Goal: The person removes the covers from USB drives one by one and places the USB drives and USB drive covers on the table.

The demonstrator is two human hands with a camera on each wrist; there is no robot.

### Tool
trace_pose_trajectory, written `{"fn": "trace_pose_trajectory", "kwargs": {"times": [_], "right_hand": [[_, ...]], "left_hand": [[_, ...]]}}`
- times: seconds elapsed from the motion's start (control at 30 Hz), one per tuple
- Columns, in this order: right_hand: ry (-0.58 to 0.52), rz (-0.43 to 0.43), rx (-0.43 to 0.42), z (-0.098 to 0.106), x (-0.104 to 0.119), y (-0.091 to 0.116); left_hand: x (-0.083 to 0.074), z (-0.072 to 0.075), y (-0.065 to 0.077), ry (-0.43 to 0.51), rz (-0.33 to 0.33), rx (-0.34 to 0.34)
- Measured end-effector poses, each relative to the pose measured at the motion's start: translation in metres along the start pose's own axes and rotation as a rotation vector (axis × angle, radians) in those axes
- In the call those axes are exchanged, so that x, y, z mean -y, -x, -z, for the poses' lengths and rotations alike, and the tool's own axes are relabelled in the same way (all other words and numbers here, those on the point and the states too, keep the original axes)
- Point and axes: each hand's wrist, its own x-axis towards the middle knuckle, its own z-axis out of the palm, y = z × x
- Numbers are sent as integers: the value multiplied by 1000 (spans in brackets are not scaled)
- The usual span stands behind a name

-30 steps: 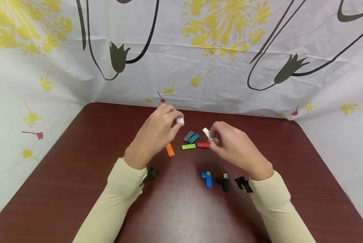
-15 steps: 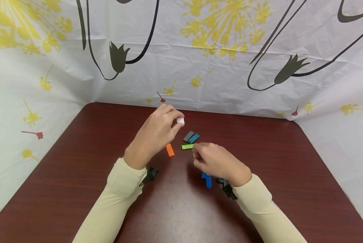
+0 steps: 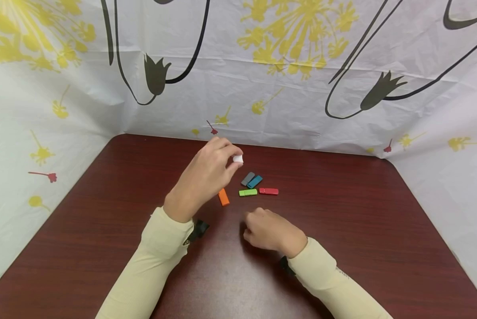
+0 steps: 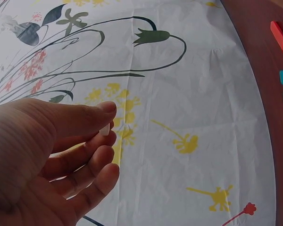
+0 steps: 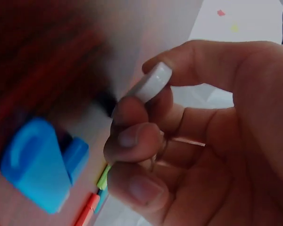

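Observation:
My left hand pinches a small white cap between thumb and forefinger, above the far part of the table. Closer to me, my right hand is low over the table. Its thumb and fingers pinch a white USB stick, seen in the right wrist view and hidden in the head view. A blue USB stick, its cap off, lies by that hand; in the head view the hand covers it.
Beyond the right hand lie several capped USB sticks: red, green, teal and grey. An orange stick lies beside the left wrist. A patterned white sheet encloses the table at the back and sides.
My right hand has moved toward me and to the left with the white USB stick, uncovering the red stick and covering the blue and black ones. The left hand stays still with the cap.

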Motion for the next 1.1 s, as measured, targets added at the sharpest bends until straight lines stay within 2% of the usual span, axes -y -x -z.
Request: {"fn": "trace_pose_trajectory", "kwargs": {"times": [0.33,0.8,0.97,1.1], "right_hand": [[-19,-23,-41,-6,6,1],[-69,-38,29,-3,6,2],[-60,-33,23,-2,7,4],[-52,-59,52,3,7,5]], "left_hand": [[-1,0,-1,6,11,15],[0,0,-1,11,22,26],[0,0,-1,14,28,32],[0,0,-1,17,27,38]]}}
